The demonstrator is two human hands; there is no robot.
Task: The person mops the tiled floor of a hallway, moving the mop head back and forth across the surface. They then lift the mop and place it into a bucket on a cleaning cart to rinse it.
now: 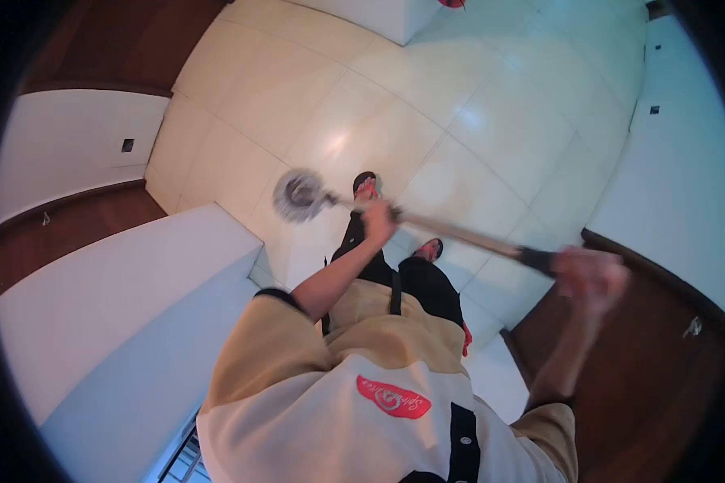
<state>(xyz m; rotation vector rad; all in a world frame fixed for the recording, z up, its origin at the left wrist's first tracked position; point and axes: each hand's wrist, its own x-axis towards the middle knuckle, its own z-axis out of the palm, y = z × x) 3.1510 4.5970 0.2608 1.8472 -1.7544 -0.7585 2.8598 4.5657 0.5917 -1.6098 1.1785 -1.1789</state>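
A mop (467, 236) slants across the middle of the head view, its pole tan with a black grip at one end. Its round grey fringed head (300, 196) is smeared by motion and overlaps the tiled floor at the left. My left hand (379, 224) is wrapped around the pole a short way from the mop head. Farther right, my right hand (592, 278) is closed at the end of the black grip, blurred by movement. Below the pole are my feet in dark slippers (432, 248), and my beige and white top fills the bottom.
Glossy cream tiles (395, 105) spread ahead. A low white wall (137, 282) stands close on my left, and a white block corner (379, 16) juts in at the top. Brown wooden doors (644, 362) flank the floor. A red object (451, 3) shows at the top edge.
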